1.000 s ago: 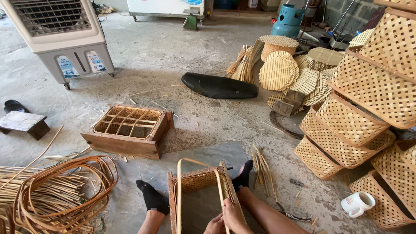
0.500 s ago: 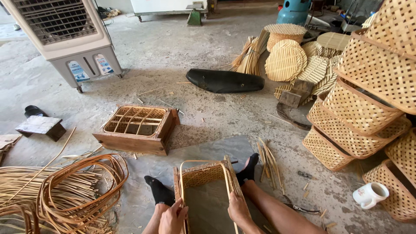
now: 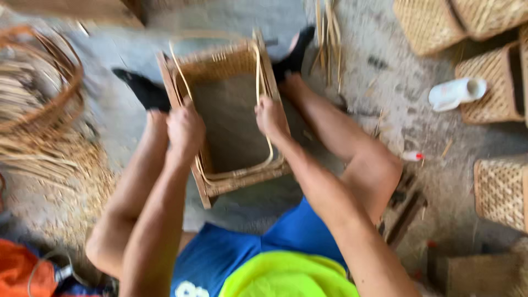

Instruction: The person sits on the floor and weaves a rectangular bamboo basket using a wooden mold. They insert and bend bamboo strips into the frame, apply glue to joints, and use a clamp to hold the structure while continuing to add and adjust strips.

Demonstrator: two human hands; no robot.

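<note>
Shirt: yellow-green (image 3: 289, 278), over blue shorts (image 3: 297, 231), at the near edge of the view.
Orange cloth: (image 3: 22, 272) at the near left corner, blurred.
Legs: bare, bent and spread on either side of the frame, on the concrete floor (image 3: 379, 88).
Left hand: (image 3: 184, 129) closed around the frame's left side rail and the cane strip running along it.
Right hand: (image 3: 270, 116) closed on the cane strip (image 3: 257, 71) at the frame's right side, fingers curled.
Frame: (image 3: 225, 118) a wooden rectangle with woven cane at its far end, lying between the legs, tilted slightly; the cane strip loops around its inner edge.
Feet: in black socks (image 3: 140, 88), touching the frame's far corners.
Cane coil: (image 3: 38, 104) a heap of loose strips to the left, near the left leg.
Cup: (image 3: 456, 92) white, lying on its side to the right, just beside the baskets.
Baskets: (image 3: 495, 93) woven, stacked along the right edge, well apart from the hands.
Cane sticks: (image 3: 327, 33) a bundle beyond the right foot.
</note>
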